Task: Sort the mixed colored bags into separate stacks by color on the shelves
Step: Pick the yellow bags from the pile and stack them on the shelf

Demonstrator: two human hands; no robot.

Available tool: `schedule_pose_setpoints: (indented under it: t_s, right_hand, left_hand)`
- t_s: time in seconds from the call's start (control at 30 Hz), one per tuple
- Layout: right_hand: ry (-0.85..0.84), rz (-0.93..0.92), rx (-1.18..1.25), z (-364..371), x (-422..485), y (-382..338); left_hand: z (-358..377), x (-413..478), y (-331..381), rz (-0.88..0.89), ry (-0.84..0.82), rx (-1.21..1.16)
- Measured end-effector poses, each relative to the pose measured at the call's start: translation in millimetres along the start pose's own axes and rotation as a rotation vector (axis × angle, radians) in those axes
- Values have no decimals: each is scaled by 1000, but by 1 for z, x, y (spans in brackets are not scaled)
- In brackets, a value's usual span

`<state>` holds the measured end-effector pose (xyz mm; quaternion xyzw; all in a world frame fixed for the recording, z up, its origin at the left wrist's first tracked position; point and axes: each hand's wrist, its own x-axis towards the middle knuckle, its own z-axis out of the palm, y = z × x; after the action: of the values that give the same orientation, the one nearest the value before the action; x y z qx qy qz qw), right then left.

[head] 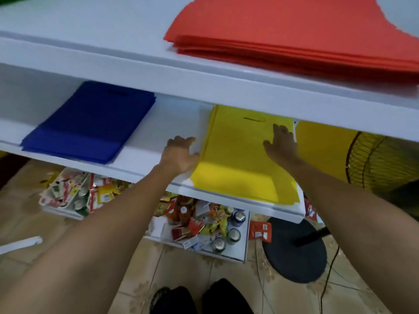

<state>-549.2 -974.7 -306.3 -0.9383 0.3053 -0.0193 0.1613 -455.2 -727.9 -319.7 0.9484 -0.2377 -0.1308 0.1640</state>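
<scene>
A thick red stack [283, 35] of flat bags lies on the upper shelf [90, 30], edges slightly fanned. On the lower shelf [163, 123], a neat blue stack [90, 123] sits at the left and a bright yellow stack [235, 159] at the right, its top bag showing a cut-out handle slot. The right hand [282, 143] lies flat on the yellow stack with fingers spread, gripping nothing. The left hand [180, 155] rests against the stack's left edge with fingers extended, holding nothing.
</scene>
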Motion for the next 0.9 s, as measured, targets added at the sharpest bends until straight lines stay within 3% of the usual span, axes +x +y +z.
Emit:
schedule_pose_setpoints:
  t_s: [0.2, 0.43, 0.63, 0.9]
  right_hand:
    - [-183, -304, 67, -20, -33, -142]
    - [-368, -765, 98, 2, -99, -350]
    - [-352, -1075, 200, 15, -188, -515]
    - [-250, -1176, 422, -12, -231, -663]
  left_hand:
    - [-79, -73, -68, -217, 142, -160]
    - [-179, -189, -189, -503, 369, -119]
    - [-259, -291, -290, -697, 521, -87]
    - [-347, -347, -371, -722, 668, -73]
